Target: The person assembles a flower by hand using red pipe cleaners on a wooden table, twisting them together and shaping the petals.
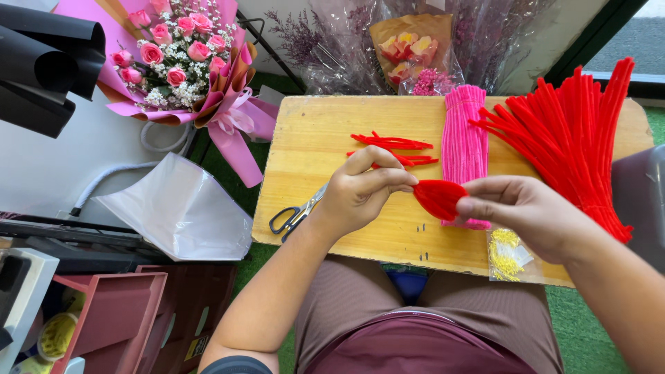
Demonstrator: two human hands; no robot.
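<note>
Head view: my left hand [360,192] and right hand [526,211] pinch a red fuzzy petal-shaped pipe-cleaner piece [439,198] between their fingertips (both clamped on it) above the light wooden board [312,152], near the bundle of pink pipe cleaners [464,142]

A red, petal-shaped pipe-cleaner piece [439,198] is held flat just above the wooden board's near edge.

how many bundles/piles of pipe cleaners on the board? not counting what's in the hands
3. A big red pile at the board's right end, a pink bundle beside it toward the middle, and a few loose red pieces left of that. The hands may hide more.
</note>
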